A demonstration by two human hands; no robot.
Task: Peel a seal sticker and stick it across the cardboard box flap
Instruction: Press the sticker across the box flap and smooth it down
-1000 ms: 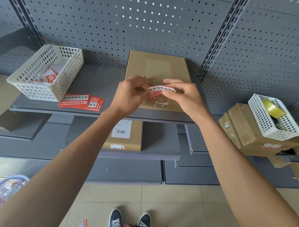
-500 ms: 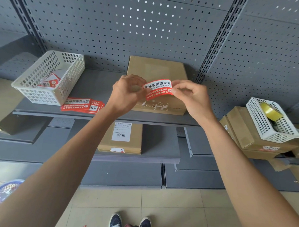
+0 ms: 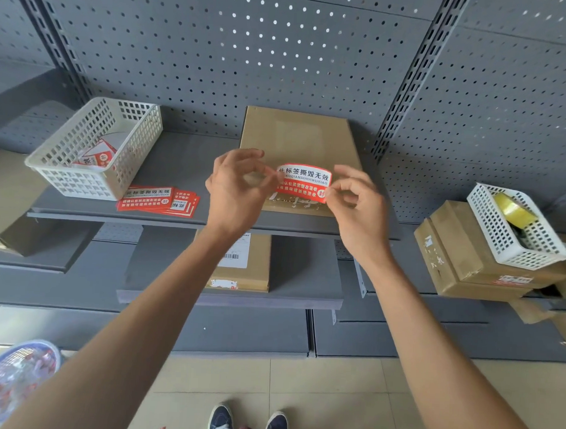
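A flat cardboard box (image 3: 298, 134) lies on the grey shelf (image 3: 186, 164), its near flap edge torn and facing me. Just above that edge I hold a red and white seal sticker (image 3: 304, 182), stretched out flat. My left hand (image 3: 235, 192) pinches its left end between thumb and forefinger. My right hand (image 3: 360, 204) pinches its right end. The sticker hovers over the box's near end, and I cannot tell whether it touches the cardboard.
A stack of red seal stickers (image 3: 159, 200) lies left of the box, beside a white basket (image 3: 96, 147). Another white basket with a tape roll (image 3: 514, 224) sits on boxes at right. A labelled box (image 3: 244, 261) rests on the shelf below.
The sticker, curled between my fingers a second ago, is now pulled out flat and wide. Both hands moved apart and slightly up from the box edge.
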